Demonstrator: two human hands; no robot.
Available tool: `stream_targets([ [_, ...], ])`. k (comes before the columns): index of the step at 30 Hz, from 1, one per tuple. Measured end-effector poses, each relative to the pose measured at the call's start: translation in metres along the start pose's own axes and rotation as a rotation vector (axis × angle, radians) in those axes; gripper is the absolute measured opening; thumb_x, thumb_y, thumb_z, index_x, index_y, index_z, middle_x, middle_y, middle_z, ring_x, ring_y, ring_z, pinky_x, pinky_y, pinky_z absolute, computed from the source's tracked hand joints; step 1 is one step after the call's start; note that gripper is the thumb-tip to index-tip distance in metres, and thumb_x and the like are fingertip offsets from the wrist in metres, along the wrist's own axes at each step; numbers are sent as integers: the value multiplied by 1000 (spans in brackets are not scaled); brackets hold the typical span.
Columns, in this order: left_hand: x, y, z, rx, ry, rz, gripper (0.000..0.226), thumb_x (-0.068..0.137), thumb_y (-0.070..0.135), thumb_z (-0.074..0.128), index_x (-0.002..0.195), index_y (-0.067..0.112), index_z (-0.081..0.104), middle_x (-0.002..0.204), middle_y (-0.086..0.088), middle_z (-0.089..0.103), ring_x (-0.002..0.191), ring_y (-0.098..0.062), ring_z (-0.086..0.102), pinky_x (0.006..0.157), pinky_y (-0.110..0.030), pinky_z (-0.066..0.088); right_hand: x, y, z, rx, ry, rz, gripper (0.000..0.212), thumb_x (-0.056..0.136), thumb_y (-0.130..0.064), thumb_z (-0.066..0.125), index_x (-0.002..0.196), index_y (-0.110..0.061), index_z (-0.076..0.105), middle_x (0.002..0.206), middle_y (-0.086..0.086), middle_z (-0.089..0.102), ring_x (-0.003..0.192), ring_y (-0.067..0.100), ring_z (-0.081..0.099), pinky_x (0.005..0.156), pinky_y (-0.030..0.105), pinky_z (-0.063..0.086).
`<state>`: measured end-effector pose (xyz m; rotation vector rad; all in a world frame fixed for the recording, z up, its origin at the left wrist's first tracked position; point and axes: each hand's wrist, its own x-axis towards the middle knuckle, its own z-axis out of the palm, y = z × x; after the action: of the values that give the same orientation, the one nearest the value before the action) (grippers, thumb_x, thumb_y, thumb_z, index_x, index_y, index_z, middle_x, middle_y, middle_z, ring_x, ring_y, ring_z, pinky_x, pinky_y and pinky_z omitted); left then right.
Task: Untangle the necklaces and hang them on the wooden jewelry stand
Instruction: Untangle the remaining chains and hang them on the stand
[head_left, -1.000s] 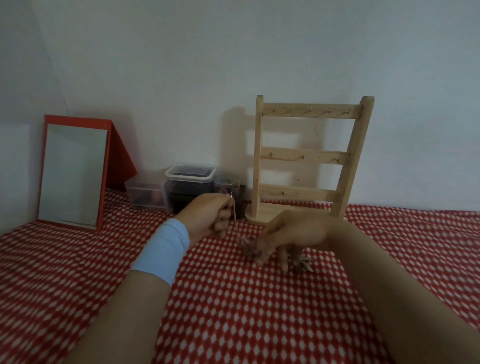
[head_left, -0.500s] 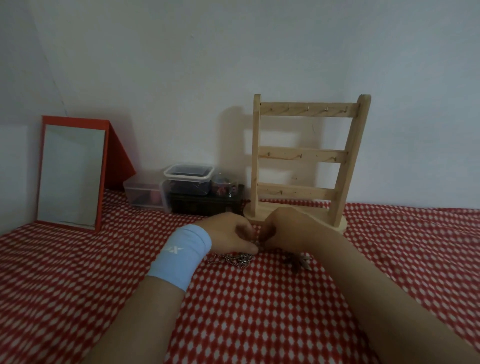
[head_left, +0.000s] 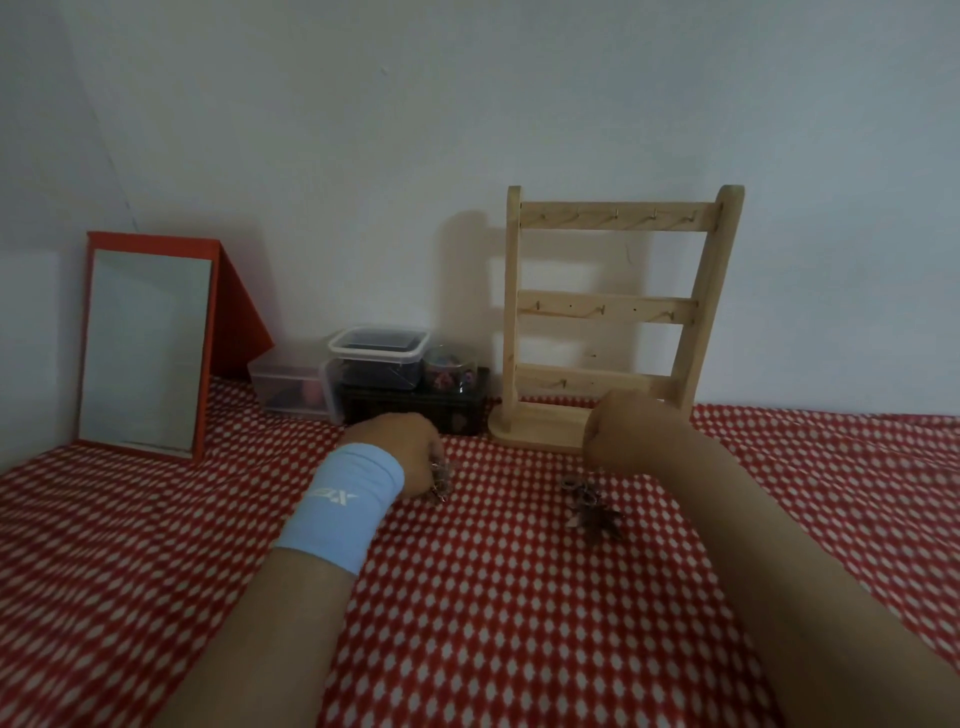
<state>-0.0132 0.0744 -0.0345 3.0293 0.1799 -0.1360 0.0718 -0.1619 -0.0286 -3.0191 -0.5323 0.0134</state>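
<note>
**No necklace hung; untangling under way**

Every hook on the wooden jewelry stand (head_left: 613, 312), right of centre, was bare. The fingers of the left hand (head_left: 400, 449) gripped a clump of chain (head_left: 440, 483) at centre frame, low on the red checked cloth (head_left: 519, 597). The right hand (head_left: 634, 436) was curled before the stand's base; what it held, if anything, could not be told. A dark necklace (head_left: 592, 512) lay just below it. Separation appeared partly done; all hanging remained.

- The cloth (head_left: 519, 597) is red, covered in rows of small white diamonds.
- The wooden jewelry stand (head_left: 608, 310) is pale, unpainted blond wood.
- The necklaces (head_left: 592, 501) look dark, a dull brownish metal.
- The wristband (head_left: 343, 514) is light blue with a white logo.
- The mirror (head_left: 203, 353) has an orange-red frame and grey glass.
- The wall (head_left: 467, 130) is plain greyish white.
- The low box (head_left: 415, 410) is near-black.
</note>
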Motion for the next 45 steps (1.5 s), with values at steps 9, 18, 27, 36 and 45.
stream_targets([
  [9,1,3,4,-276,-52,147,36,85,15,71,119,29,67,119,13,59,101,-4,55,96,-20,44,-13,-31,0,42,-13,-188,29,92,-29,61,118,-33,73,114,-9,69,97,10,64,84,23,52],
  [18,2,10,11,-394,-25,190,5,83,24,74,86,28,74,91,17,67,88,-1,62,91,-25,51,-21,-57,33,198,13,-404,18,96,-30,65,108,-24,78,105,-5,72,93,13,64,85,29,54],
  [27,3,6,13,-294,-33,137,25,89,23,68,114,26,70,113,7,63,97,-7,55,91,-20,42,-15,-34,15,-3,16,-153,17,100,-23,57,113,-18,68,96,-4,62,87,12,59,84,25,53],
  [36,4,6,12,-256,-42,136,38,87,25,66,124,33,64,127,6,55,114,-13,55,103,-27,44,-12,-42,17,-4,-39,-262,22,96,-30,64,114,-27,76,110,-6,69,98,13,62,92,29,55],
  [45,9,25,27,-433,183,186,16,79,43,75,88,32,70,89,14,67,84,-3,62,85,-30,54,-16,-42,18,406,46,-321,14,103,-32,57,95,-26,66,88,-14,58,82,5,54,67,11,38],
])
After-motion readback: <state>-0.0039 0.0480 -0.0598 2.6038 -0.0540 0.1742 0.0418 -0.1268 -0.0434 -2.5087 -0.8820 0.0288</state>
